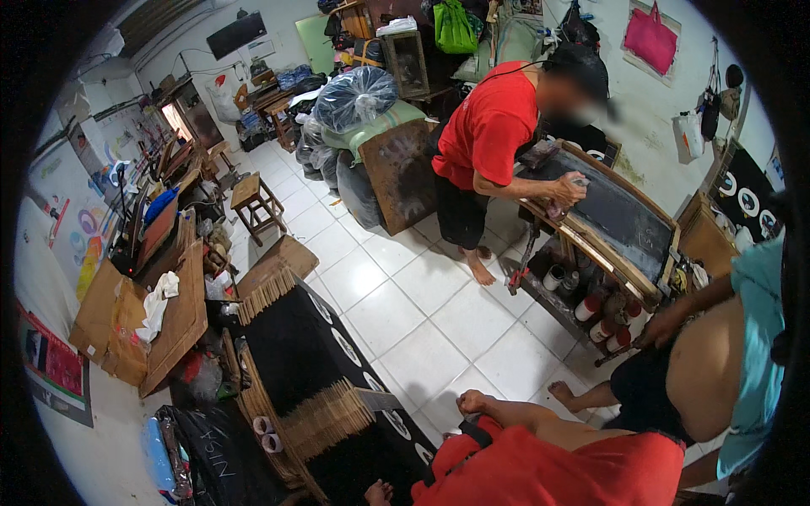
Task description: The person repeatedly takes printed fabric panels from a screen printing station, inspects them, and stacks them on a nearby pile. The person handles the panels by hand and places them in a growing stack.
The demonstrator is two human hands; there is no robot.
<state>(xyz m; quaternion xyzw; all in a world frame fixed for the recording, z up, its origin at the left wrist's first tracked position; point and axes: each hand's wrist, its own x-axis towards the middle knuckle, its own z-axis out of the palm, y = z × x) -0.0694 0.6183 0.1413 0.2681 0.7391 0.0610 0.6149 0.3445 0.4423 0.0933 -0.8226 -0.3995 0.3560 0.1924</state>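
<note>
Right hand (472, 403) out in front of the red shirt, above the white tiled floor (381, 288); fingers look curled inward, but cannot tell whether it grips anything. Left hand (380, 492) low at the picture's bottom edge, partly cut off, close to the near end of the long black cloth with white round prints (291, 337); cannot tell if it is open or closed, or touching. The cloth lies along the worktop to the left of the right hand, two rows of thin brown slats (333, 413) across it. Two small pale round containers (268, 434) sit beside it on the left. Across the floor, a co-worker in a red shirt and black cap (498, 126) bends over a dark wood-framed panel (620, 215), one hand gripping an object at its edge. At right, another person in a teal shirt (753, 329).
</note>
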